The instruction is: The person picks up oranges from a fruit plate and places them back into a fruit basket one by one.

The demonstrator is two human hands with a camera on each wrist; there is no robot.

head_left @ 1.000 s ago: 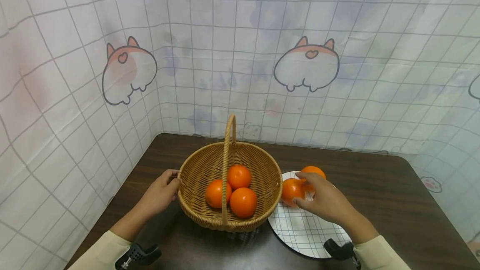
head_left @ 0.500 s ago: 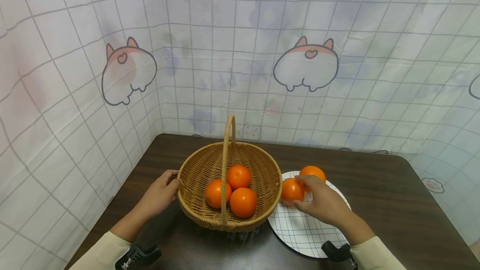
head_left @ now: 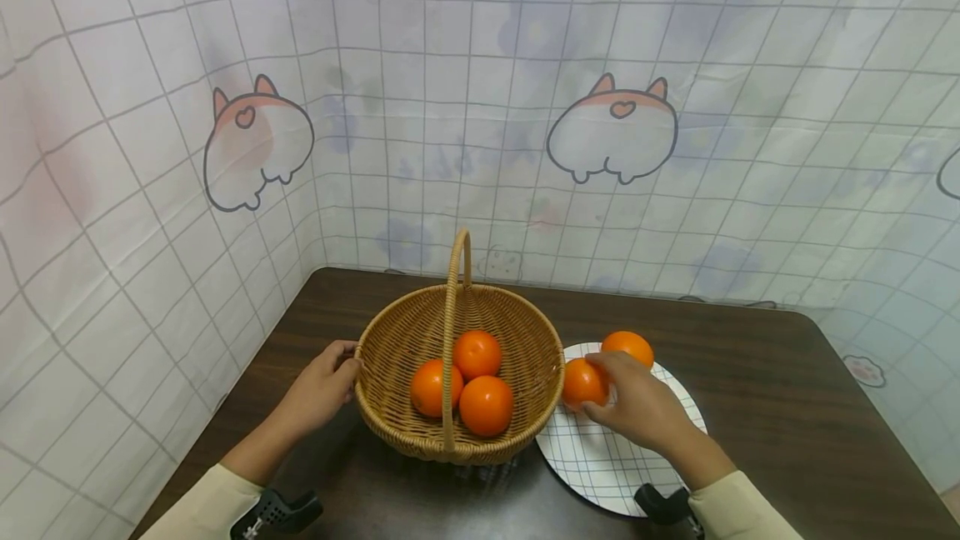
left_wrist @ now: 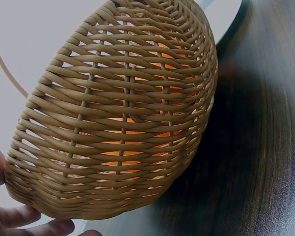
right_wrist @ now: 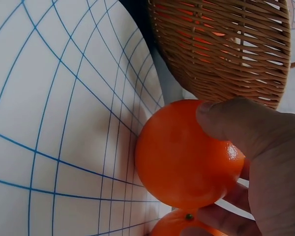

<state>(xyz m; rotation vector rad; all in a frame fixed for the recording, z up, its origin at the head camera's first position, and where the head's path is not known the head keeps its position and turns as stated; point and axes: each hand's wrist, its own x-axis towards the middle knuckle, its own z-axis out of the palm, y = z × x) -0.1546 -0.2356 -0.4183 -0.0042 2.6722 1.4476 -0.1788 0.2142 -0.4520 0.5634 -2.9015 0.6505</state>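
A wicker basket with a tall handle holds several oranges, among them a front orange. At its left side my left hand grips the rim between thumb and fingers; in the left wrist view the fingertips show at the edge of the weave. To the right, my right hand has its thumb and fingers curled round an orange on a round white plate with a grid pattern. Just behind the hand a second orange sits at the plate's far edge.
Everything stands on a dark brown wooden table. The basket's right rim reaches over the plate's left edge. A white grid-patterned curtain with cartoon animals hangs behind the table and along its left side.
My right hand has moved slightly left and closed in on the nearer orange, its fingers now round it. The left hand and the basket stay in place.
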